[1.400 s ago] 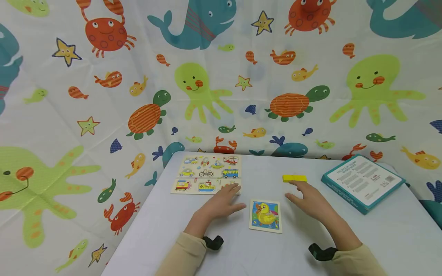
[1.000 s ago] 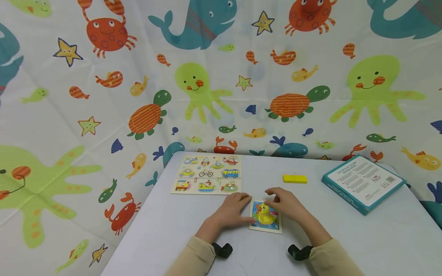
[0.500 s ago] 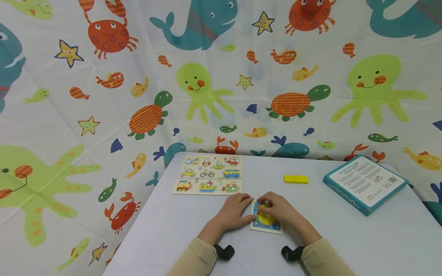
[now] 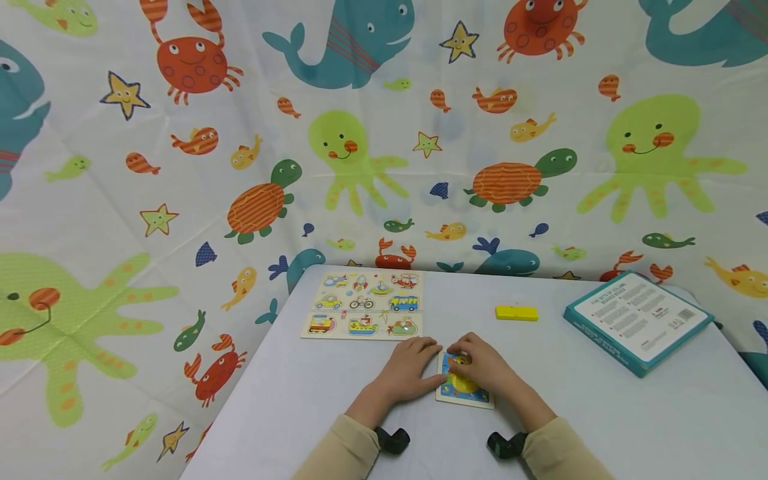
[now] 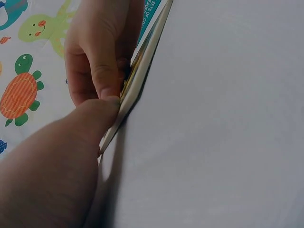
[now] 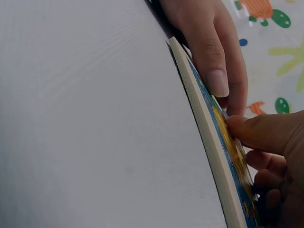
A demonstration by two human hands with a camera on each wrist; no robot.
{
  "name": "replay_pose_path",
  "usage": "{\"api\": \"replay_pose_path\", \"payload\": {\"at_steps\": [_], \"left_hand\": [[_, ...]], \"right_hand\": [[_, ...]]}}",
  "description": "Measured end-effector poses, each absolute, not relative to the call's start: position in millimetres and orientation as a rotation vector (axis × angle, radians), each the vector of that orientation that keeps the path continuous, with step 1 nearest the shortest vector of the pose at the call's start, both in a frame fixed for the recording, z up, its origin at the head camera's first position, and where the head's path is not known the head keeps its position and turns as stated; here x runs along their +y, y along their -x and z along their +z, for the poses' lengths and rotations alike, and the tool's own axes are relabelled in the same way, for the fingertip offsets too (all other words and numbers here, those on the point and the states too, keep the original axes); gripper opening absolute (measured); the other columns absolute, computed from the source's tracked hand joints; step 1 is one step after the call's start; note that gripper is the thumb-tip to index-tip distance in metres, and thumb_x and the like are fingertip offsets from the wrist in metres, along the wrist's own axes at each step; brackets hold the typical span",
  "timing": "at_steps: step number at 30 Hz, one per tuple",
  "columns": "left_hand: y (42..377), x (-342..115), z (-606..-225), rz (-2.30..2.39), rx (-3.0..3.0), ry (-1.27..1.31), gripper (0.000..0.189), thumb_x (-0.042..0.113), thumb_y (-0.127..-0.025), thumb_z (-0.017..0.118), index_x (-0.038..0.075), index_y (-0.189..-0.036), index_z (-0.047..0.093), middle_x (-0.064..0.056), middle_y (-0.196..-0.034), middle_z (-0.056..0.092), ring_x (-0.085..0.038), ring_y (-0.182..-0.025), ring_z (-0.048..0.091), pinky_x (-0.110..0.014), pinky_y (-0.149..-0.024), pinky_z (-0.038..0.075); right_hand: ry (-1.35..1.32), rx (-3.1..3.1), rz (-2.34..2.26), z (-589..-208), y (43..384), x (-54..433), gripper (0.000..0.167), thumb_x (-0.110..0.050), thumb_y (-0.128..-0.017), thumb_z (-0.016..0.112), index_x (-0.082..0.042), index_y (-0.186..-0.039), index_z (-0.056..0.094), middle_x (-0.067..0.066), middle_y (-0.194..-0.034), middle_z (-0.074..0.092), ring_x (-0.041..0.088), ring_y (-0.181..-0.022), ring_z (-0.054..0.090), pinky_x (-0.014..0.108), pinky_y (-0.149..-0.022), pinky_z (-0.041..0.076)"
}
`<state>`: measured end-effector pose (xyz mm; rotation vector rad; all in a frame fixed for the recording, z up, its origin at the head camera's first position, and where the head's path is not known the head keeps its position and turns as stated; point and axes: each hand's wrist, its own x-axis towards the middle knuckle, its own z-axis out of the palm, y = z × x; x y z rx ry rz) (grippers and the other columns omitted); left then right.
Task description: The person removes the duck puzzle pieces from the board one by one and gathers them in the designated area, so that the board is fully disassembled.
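Note:
A small square duck jigsaw puzzle (image 4: 477, 395) in a pale wooden frame lies face up on the table between both hands. My left hand (image 4: 408, 373) rests along its left side, fingers by the far left corner and thumb over the near left edge. Bent over the picture, my right hand (image 4: 483, 363) pinches a puzzle piece at the duck's head between thumb and fingertips, covering much of the upper right. In the left wrist view, the right hand's fingers (image 5: 102, 71) reach down to the picture side. The right wrist view shows the puzzle's edge (image 6: 204, 123) and the left thumb.
Behind the left hand lies a wooden vehicle peg puzzle (image 4: 363, 305). A yellow block (image 4: 517, 313) sits farther back, and a teal-edged box (image 4: 639, 321) lies at the right. A sea-animal cloth (image 4: 384, 180) hangs behind the white table (image 4: 288, 400).
Both hands have come inward to the duck puzzle, the right one from beside the yellow block. Over the last half second the right fingers have shifted only slightly at the duck's head.

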<state>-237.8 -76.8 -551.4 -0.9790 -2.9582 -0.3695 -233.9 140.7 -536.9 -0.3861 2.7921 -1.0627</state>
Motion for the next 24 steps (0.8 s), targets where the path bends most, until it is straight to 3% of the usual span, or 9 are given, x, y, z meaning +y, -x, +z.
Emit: {"api": "replay_pose_path", "payload": {"at_steps": [7,14,24], "left_hand": [[237.8,-77.1,-550.2,-0.373,-2.957,0.984,0.071,0.071,-0.094,0.041,0.026,-0.149,0.044,0.004,-0.151,0.044,-0.02,-0.142,0.038,-0.044,-0.119,0.032],[238.2,-76.9,-550.0,-0.362,-2.965,0.982,0.071,0.07,-0.094,0.042,0.026,-0.15,0.044,0.005,-0.151,0.044,-0.019,-0.143,0.038,-0.044,-0.119,0.031],[238.9,-77.6,-551.5,-0.347,-2.965,0.983,0.073,0.073,-0.093,0.039,0.027,-0.15,0.043,0.005,-0.152,0.044,-0.018,-0.143,0.037,-0.043,-0.12,0.031]], "right_hand": [[0.369,2.81,-1.05,-535.7,232.2,137.6,0.022,-0.029,-0.086,0.077,-0.024,-0.106,0.07,-0.006,-0.109,0.056,0.013,-0.098,0.056,0.043,-0.096,0.052],[0.366,2.808,-1.036,-531.8,231.7,137.9,0.022,-0.028,-0.087,0.077,-0.022,-0.107,0.069,-0.004,-0.108,0.058,0.013,-0.091,0.054,0.039,-0.09,0.052],[0.378,2.79,-0.994,-527.1,231.4,135.7,0.023,-0.026,-0.088,0.075,-0.019,-0.109,0.069,-0.003,-0.109,0.058,0.012,-0.094,0.054,0.041,-0.094,0.053]]}}
